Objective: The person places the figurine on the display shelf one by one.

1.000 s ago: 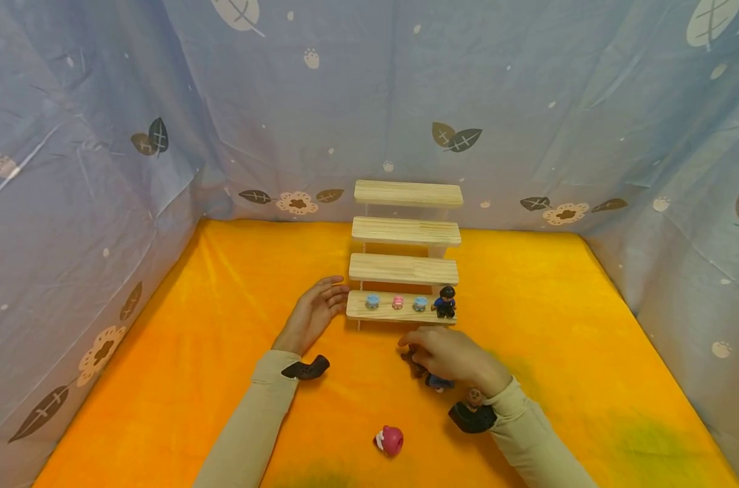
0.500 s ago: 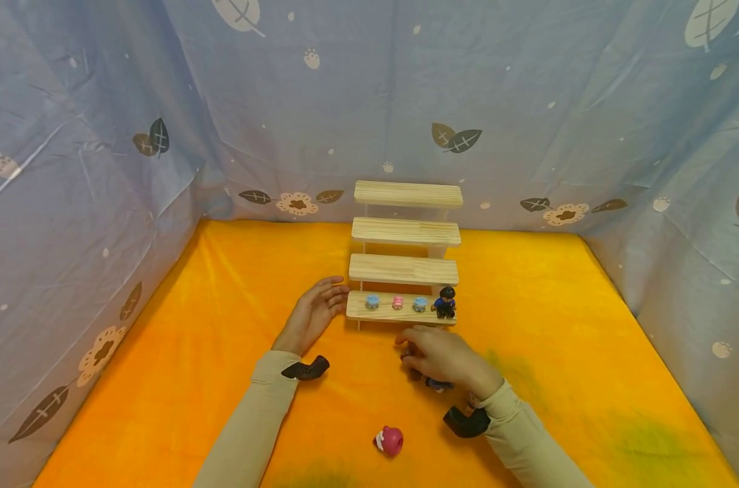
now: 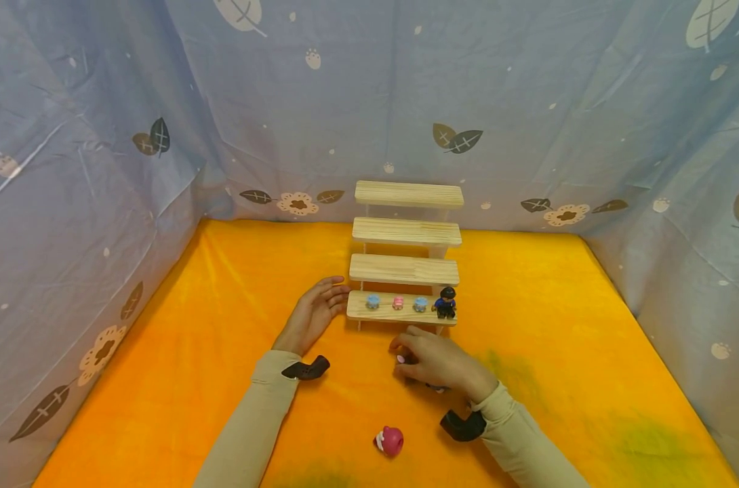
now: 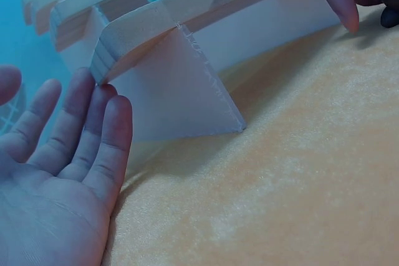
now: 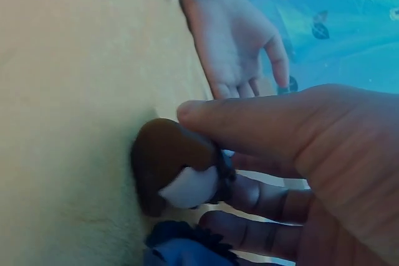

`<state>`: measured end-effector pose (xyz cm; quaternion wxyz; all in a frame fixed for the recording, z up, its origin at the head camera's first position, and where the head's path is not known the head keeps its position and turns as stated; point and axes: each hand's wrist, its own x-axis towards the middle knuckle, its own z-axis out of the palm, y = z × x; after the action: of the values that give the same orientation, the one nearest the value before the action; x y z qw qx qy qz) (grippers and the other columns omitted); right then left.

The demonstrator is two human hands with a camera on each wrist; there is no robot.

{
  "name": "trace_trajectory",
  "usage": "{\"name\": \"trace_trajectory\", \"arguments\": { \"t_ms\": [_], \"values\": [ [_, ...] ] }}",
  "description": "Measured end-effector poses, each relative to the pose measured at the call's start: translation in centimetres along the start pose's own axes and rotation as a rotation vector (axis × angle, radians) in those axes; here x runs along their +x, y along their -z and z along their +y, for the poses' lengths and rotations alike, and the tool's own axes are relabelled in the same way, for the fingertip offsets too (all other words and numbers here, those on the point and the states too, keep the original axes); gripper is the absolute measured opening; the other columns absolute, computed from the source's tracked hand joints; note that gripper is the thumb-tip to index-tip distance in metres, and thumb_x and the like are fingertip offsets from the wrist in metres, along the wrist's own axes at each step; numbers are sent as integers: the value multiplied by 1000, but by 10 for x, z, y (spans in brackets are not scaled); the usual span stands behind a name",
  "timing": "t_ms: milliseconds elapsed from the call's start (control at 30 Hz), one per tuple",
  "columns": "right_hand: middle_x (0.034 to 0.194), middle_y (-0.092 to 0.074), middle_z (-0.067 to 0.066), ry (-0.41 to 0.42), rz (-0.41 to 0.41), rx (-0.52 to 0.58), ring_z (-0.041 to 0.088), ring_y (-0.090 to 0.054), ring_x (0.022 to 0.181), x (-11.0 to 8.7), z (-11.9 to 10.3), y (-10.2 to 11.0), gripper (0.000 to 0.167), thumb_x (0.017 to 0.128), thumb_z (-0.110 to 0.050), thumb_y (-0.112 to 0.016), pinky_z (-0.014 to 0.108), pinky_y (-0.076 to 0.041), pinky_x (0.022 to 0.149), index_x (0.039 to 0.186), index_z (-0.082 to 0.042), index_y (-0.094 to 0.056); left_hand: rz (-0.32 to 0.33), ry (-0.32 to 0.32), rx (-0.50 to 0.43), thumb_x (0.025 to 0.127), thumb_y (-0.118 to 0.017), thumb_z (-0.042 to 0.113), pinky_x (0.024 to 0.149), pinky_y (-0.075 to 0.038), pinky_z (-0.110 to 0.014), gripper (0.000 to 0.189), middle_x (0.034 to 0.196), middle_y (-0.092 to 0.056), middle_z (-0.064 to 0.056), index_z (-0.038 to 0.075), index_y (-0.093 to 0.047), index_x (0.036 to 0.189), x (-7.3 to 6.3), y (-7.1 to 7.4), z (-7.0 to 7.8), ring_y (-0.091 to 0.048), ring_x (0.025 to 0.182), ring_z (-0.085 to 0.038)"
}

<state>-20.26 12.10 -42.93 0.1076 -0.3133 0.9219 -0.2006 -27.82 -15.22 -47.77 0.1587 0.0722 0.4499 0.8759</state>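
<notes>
Head view: bright, soft, even light; orange cloth [image 3: 162,379] strongly saturated, small details soft. Pale glare streaks the left curtain [image 3: 58,224]. Both wrist views dimmer, hazy, cast blue-green. Shadow gathers beneath the lowest shelf [image 4: 131,35] and across the right fingers [image 5: 259,232]. Right wrist background out of focus.

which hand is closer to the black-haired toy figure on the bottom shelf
The right hand. It is just in front of the black-haired toy figure; the left hand is off at the opposite end of the bottom shelf.
</notes>
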Motion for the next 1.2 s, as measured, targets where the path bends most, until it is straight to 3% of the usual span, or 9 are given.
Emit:
{"name": "trace_trajectory", "arguments": {
  "t_ms": [167, 433, 700, 967, 1200],
  "values": [
    [98, -56, -3, 16, -8, 31, 5, -47, 72, 1, -1, -2, 29, 94, -30, -73, 20, -43, 63, 118, -13, -70, -4, 2, -1, 111, -40, 23, 93, -52, -28, 50, 127, -58, -10, -6, -30, 150, 1, 0, 0, -61, 106, -16],
    [106, -63, -2, 29, -44, 66, 3, -53, 76, -2, 1, 3, 24, 101, -25, -63, 23, -48, 71, 120, -13, -70, 1, 6, -2, 111, -39, 22, 94, -51, -28, 37, 124, -59, -8, 2, -43, 141, 1, 0, -1, -61, 107, -16],
    [106, -64, 2, 82, -120, 158, 0, -52, 73, -5, 9, 12, 23, 104, -14, -54, 21, -49, 71, 122, -8, -68, 4, 5, -3, 110, -39, 22, 94, -51, -28, 45, 124, -59, -8, -4, -35, 147, 0, -1, 0, -60, 107, -16],
    [111, -65, 4, 67, -139, 191, 0, -54, 79, -3, 9, 11, 24, 102, -18, -60, 22, -49, 74, 122, -7, -68, 4, 7, 17, 111, -40, 23, 95, -50, -28, 51, 128, -56, -10, -7, -29, 150, 0, 0, 0, -60, 108, -16],
    [110, -64, 0, 32, -136, 171, 1, -54, 79, -3, 7, 11, 24, 101, -23, -63, 22, -49, 75, 121, -10, -70, 6, 10, 15, 111, -39, 22, 96, -50, -30, 47, 128, -57, -10, -5, -33, 148, 1, -1, 1, -59, 108, -16]
  ]
}}
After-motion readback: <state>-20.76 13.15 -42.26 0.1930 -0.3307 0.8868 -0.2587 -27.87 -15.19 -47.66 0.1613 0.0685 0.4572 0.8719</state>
